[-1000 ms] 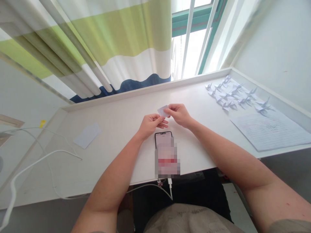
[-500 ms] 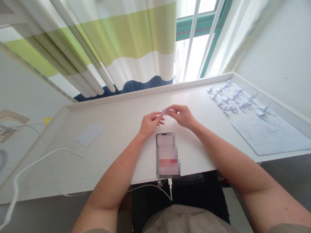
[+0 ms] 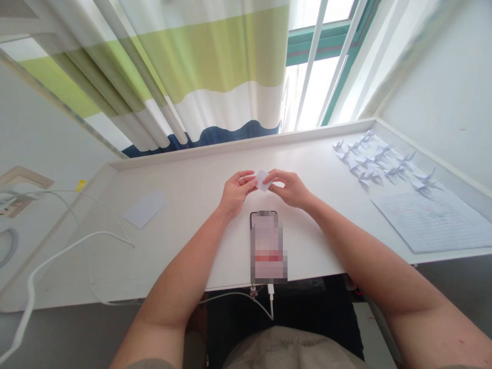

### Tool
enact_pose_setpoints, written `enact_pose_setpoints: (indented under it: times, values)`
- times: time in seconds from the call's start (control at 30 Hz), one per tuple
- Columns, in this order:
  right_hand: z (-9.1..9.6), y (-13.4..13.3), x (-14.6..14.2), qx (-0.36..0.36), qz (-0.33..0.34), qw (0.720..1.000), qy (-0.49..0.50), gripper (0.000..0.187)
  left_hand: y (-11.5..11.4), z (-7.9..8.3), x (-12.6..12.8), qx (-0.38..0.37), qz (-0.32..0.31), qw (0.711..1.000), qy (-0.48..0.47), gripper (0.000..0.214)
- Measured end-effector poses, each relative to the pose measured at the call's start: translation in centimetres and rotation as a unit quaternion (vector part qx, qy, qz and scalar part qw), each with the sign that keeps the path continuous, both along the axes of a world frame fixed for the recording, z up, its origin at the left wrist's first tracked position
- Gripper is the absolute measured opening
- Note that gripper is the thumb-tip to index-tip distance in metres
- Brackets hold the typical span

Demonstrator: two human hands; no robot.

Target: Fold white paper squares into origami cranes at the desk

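Observation:
A small folded piece of white paper [image 3: 262, 181], roughly diamond-shaped, is held up between my two hands above the white desk [image 3: 200, 174]. My left hand [image 3: 237, 190] pinches its left corner between thumb and fingers. On the opposite side, my right hand [image 3: 289, 187] grips the right edge with thumb and forefinger. Below the hands lies a phone [image 3: 266, 246], its screen blurred out, with a white charging plug [image 3: 271, 290] at its lower end.
Several folded paper cranes [image 3: 384, 161] stand at the back right, behind written sheets [image 3: 434, 220]. Loose white paper [image 3: 145, 209] lies at the left. A white cable [image 3: 77, 241] crosses the desk's left side. Curtains [image 3: 215, 61] hang behind the raised back edge.
The folded paper has turned, so its flat diamond face now shows where a narrow piece showed before. My right hand has shifted its grip slightly. The camera view has moved a little.

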State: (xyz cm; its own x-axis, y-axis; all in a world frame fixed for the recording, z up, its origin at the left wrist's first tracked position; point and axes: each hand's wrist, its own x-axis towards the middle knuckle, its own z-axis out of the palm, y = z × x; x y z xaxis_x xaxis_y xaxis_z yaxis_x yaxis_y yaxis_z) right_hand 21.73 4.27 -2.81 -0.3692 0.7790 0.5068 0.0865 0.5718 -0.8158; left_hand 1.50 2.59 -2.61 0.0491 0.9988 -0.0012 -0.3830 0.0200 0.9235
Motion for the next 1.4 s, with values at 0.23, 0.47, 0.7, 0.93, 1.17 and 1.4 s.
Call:
enact_pose_setpoints:
  times: [0.23,0.47,0.7,0.93,1.17,1.4]
  values:
    - [-0.3,0.4,0.2,0.065,-0.018,0.996,-0.053,0.014,-0.1,0.5,0.0,-0.005,0.033,0.999,-0.027,0.042]
    - [0.2,0.2,0.5,-0.005,0.007,0.997,-0.074,0.015,-0.7,0.6,-0.1,-0.048,-0.068,0.994,0.066,0.027]
    - [0.0,0.4,0.3,-0.045,0.002,0.998,-0.047,0.026,-0.8,0.4,0.0,-0.033,-0.054,0.994,0.089,0.038]
    - [-0.2,0.6,0.1,-0.091,-0.045,0.995,0.015,0.034,-0.9,0.5,0.1,-0.011,-0.065,0.995,0.078,0.047]
    - [-0.4,0.7,-0.4,-0.129,-0.064,0.988,0.06,0.036,-1.2,0.8,0.0,-0.036,-0.096,0.992,0.07,0.045]
    - [-0.1,0.2,-0.9,-0.135,-0.075,0.985,0.083,0.028,-1.6,1.3,0.4,-0.06,-0.097,0.99,0.088,0.039]
